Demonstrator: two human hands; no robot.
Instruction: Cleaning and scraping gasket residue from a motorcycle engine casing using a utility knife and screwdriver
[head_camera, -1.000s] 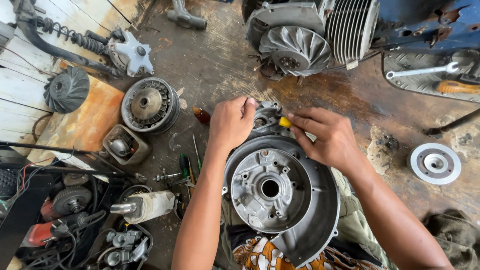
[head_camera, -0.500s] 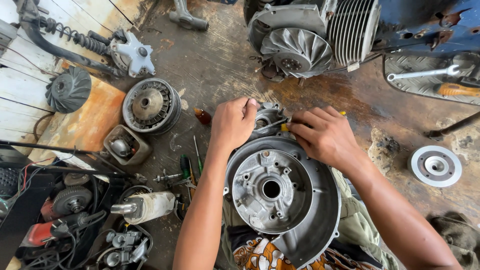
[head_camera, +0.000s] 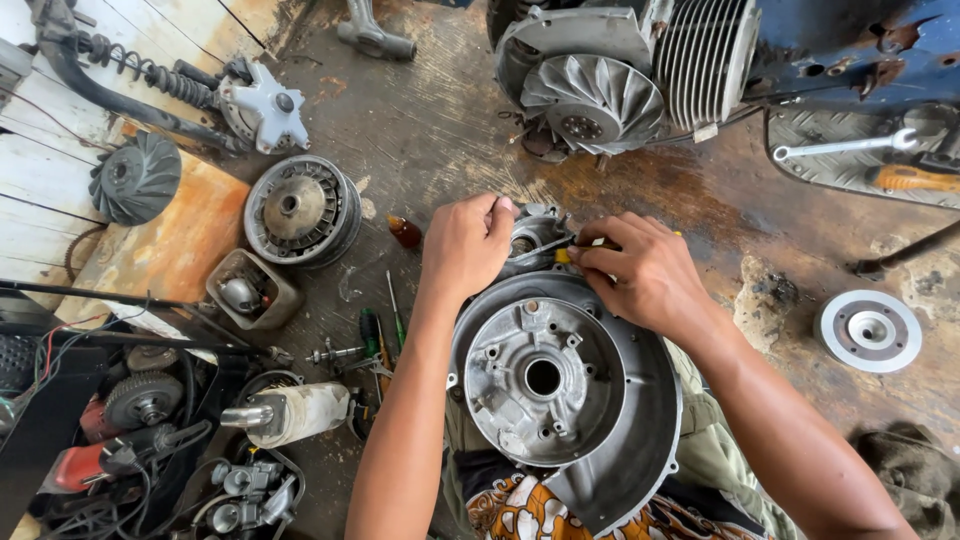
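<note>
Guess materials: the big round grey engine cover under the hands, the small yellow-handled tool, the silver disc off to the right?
Round grey engine cover: looks like cast aluminium, dull matte grey with moulded ribs and bosses. Yellow-handled tool, in the right hand: handle seems plastic; mostly hidden. Silver disc: likely machined metal, smooth with bright concentric rings. Left hand rests on the cover's upper edge.

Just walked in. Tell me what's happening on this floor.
A person sits over a round grey engine casing resting against their lap. The left hand presses on its upper end, while the right hand pinches a small yellow-tipped tool against the same spot. Around them on the stained floor lie a clutch drum, a fan wheel and a silver disc.
</note>
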